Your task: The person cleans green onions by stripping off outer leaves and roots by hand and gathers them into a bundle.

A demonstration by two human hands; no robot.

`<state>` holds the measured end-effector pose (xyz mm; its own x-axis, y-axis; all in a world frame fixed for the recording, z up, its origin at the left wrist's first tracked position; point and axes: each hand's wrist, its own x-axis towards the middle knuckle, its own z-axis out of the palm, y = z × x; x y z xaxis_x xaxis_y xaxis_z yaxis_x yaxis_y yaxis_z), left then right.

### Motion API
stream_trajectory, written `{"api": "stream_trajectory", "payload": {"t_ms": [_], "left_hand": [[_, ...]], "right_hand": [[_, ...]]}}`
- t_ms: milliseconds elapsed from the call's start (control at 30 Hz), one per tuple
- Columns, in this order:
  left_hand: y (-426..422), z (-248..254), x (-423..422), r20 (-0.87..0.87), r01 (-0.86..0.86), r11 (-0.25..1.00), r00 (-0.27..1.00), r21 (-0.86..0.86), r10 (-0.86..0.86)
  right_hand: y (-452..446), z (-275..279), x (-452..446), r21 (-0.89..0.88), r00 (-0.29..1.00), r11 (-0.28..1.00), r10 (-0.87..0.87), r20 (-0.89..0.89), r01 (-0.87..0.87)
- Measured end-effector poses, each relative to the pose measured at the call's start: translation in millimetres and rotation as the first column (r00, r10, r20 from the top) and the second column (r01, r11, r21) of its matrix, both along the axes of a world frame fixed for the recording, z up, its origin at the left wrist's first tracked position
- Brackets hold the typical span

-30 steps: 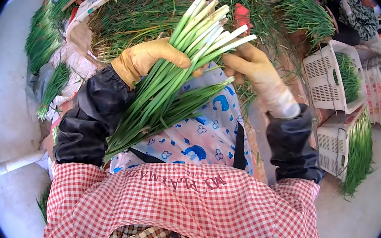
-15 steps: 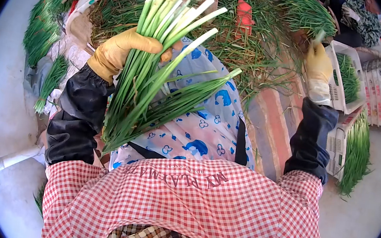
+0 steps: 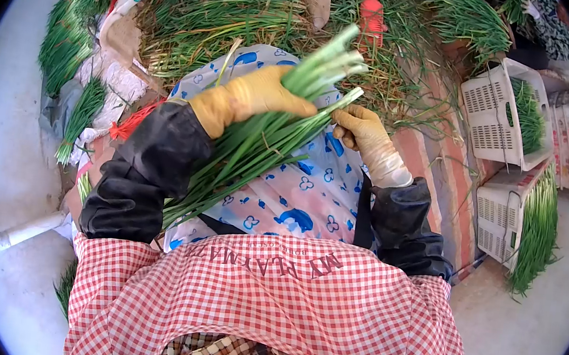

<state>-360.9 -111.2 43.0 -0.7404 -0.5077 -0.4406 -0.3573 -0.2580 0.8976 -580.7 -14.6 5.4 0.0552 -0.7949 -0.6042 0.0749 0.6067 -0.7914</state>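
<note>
My left hand (image 3: 255, 97), in a yellow glove, is closed around a bunch of green onions (image 3: 248, 156). The pale root ends point up and to the right, slightly smeared by motion, and the long green leaves hang down over my lap. My right hand (image 3: 366, 134), also gloved, is pinched at the stem ends of a few stalks on the bunch's right side. Its fingertips partly hide what they grip. Under the bunch is a plastic apron (image 3: 310, 194) with blue prints.
Loose green leaves and trimmings (image 3: 225, 16) lie heaped ahead. A red object (image 3: 371, 19) rests among them. White crates (image 3: 500, 104) with green onions stand at the right, beside a hanging bunch (image 3: 536, 234). More bunches (image 3: 68, 48) lie at the left. Another person's patterned sleeve (image 3: 553, 33) shows at the upper right.
My right hand has come back from the upper right to the bunch. My left hand has moved right and lowered the bunch, tilting its root ends rightward.
</note>
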Motion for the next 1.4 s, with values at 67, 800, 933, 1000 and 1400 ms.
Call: {"api": "stream_trajectory", "payload": {"t_ms": [67,800,933,1000,1400], "left_hand": [[14,-4,-12,0.174,0.082,0.945,0.984,-0.317,-0.028],[5,-6,-6,0.008,-0.044,0.996,0.999,0.071,0.044],[3,-7,-4,-0.025,-0.002,0.997,1.000,0.080,0.005],[-2,-10,-2,-0.027,0.022,0.997,0.999,0.078,-0.020],[-26,-5,24,-0.171,-0.094,0.967,0.976,0.237,0.137]], "right_hand": [[-3,12,11,-0.078,0.999,0.996,-0.044,-0.009,0.043],[-5,58,-6,0.070,0.884,0.997,0.001,0.468,-0.039],[0,62,-15,0.091,0.867,0.994,0.000,0.498,-0.052],[6,65,-22,0.082,0.877,0.996,-0.060,0.476,0.024],[22,77,-107,-0.086,0.983,0.981,-0.165,0.083,0.172]]}}
